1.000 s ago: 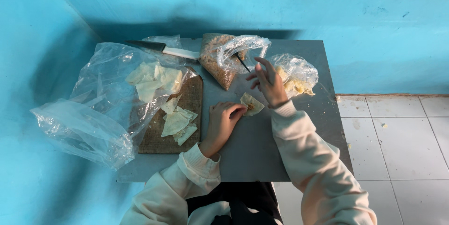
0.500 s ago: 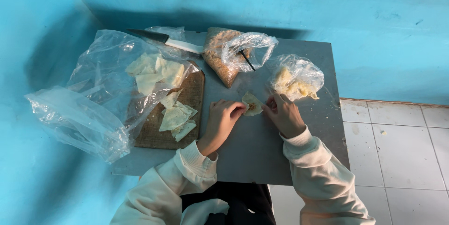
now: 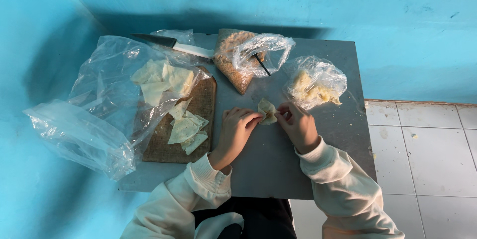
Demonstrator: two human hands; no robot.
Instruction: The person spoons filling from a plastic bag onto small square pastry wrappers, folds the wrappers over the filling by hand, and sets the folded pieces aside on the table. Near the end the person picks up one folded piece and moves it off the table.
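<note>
right hand brought down from the far bags | wrapper now pinched by both hands, left hand included | folding judged begun

On the grey square tabletop, both hands meet near the middle: the left hand and the right hand pinch a small pale folded wrapper between them. Left of the hands lies a brown wooden cutting board carrying pale wrapper sheets, partly under a large crumpled clear plastic bag. Behind the board rests a white-handled knife. Behind the hands sits a clear bag of brown crumbs; to its right, a clear bag of pale yellow filling.
</note>
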